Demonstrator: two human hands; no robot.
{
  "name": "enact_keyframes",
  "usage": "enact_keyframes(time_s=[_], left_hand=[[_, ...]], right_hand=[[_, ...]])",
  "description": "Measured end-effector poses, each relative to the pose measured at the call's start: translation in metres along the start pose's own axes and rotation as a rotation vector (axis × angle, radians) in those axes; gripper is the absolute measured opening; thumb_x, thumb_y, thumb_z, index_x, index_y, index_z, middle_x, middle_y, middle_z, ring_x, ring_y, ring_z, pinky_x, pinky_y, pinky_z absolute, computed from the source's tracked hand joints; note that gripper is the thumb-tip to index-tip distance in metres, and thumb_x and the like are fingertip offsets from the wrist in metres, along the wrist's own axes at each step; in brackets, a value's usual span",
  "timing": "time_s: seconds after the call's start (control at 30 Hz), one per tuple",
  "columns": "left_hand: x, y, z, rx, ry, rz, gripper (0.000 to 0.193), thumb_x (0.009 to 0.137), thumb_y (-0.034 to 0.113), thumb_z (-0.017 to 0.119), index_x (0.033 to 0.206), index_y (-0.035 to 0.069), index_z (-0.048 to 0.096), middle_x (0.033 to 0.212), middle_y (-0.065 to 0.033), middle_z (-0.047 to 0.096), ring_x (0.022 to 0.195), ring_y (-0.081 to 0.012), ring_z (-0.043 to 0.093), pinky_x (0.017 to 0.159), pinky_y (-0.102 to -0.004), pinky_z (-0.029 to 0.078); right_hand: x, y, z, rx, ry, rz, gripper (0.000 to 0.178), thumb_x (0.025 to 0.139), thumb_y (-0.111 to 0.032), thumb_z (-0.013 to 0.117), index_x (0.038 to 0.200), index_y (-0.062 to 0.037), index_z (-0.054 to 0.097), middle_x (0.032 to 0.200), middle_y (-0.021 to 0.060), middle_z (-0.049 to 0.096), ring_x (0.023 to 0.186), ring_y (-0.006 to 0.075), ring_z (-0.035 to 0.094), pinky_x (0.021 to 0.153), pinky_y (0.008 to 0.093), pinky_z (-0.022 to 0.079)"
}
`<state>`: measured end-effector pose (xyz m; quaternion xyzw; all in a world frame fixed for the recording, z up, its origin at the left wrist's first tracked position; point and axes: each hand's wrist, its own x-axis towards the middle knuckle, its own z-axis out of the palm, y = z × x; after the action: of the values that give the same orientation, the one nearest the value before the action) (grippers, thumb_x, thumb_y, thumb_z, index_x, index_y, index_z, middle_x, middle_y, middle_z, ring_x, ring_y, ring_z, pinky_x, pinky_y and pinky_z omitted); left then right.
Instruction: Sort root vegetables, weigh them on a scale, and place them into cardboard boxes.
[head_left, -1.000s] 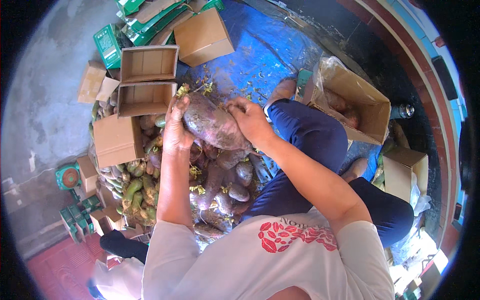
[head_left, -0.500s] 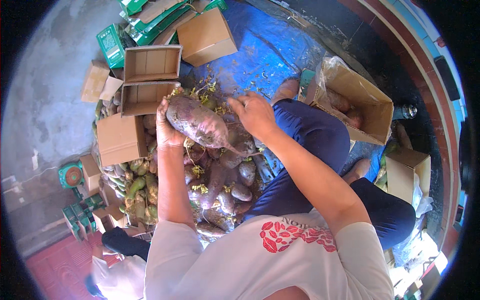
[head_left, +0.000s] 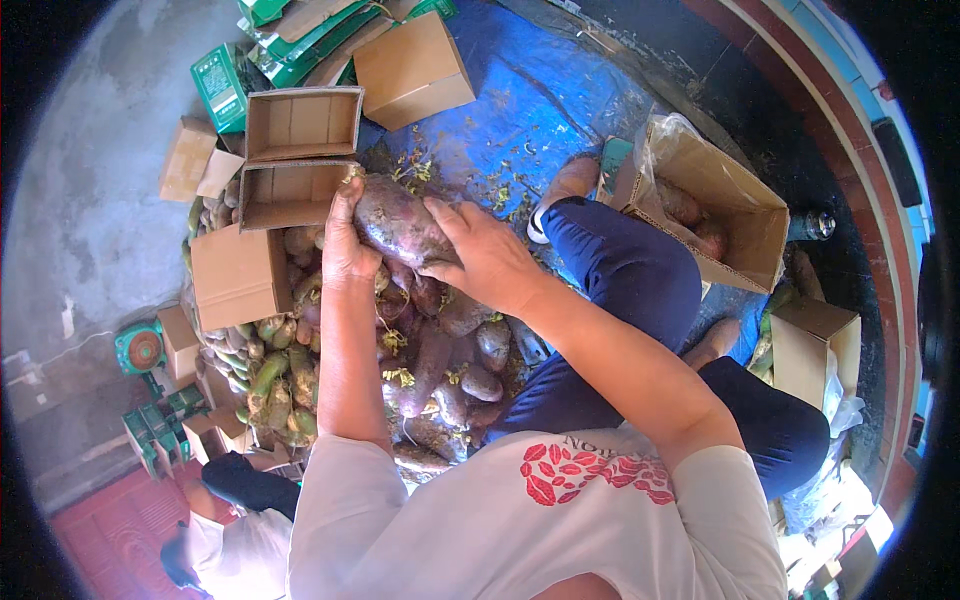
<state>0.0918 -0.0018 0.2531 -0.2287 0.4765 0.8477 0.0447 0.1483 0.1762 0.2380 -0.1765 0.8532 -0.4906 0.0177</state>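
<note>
A big purple-skinned radish (head_left: 402,217) with patches of soil is held up between my two hands, above a heap of similar radishes (head_left: 432,360). My left hand (head_left: 347,232) wraps its left end. My right hand (head_left: 487,252) grips the right end, its thumb underneath and its fingers over the top; that end is mostly hidden by the hand. Bits of yellow-green leaf lie among the heap and just beyond the held radish.
Empty cartons (head_left: 300,125) stand beyond and left of the heap, with green radishes (head_left: 268,385) nearby. At right, a plastic-lined carton (head_left: 745,215) holds a few radishes. A blue tarp (head_left: 510,90) covers the floor ahead. Another person (head_left: 245,540) sits at lower left.
My right hand has come left and closed on the radish, which was in my left hand alone. The radish has turned, and its long tail root no longer shows.
</note>
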Motion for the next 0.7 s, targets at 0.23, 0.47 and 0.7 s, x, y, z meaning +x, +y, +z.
enact_keyframes(time_s=[0.23, 0.47, 0.7], left_hand=[[0.002, -0.002, -0.005, -0.002, -0.027, -0.013, 0.040, 0.070, 0.026, 0.069, 0.101, 0.006, 0.055, 0.097, -0.0070, 0.056, 0.093, -0.0216, 0.052, 0.085, -0.0376, 0.043], [-0.001, -0.008, -0.005, -0.018, -0.083, -0.015, 0.039, 0.071, 0.029, 0.067, 0.101, 0.005, 0.056, 0.103, -0.0073, 0.055, 0.096, -0.0216, 0.051, 0.088, -0.0379, 0.040], [0.002, -0.009, -0.006, -0.107, -0.092, -0.053, 0.038, 0.076, 0.032, 0.057, 0.103, 0.006, 0.053, 0.099, -0.0110, 0.057, 0.093, -0.0260, 0.053, 0.084, -0.0414, 0.044]], right_hand=[[0.013, 0.026, 0.015, 0.037, 0.247, -0.023, 0.027, 0.078, -0.020, 0.057, 0.102, -0.0066, 0.054, 0.084, 0.0176, 0.054, 0.073, 0.0356, 0.055, 0.064, 0.0403, 0.046], [0.015, 0.037, 0.011, 0.118, 0.408, 0.192, 0.017, 0.080, -0.017, 0.055, 0.087, -0.0029, 0.061, 0.092, 0.0176, 0.058, 0.086, 0.0311, 0.057, 0.074, 0.0356, 0.044], [0.017, 0.031, 0.009, 0.267, 0.305, 0.203, 0.035, 0.082, -0.031, 0.051, 0.107, -0.0074, 0.055, 0.096, 0.0160, 0.058, 0.091, 0.0326, 0.054, 0.081, 0.0403, 0.042]])
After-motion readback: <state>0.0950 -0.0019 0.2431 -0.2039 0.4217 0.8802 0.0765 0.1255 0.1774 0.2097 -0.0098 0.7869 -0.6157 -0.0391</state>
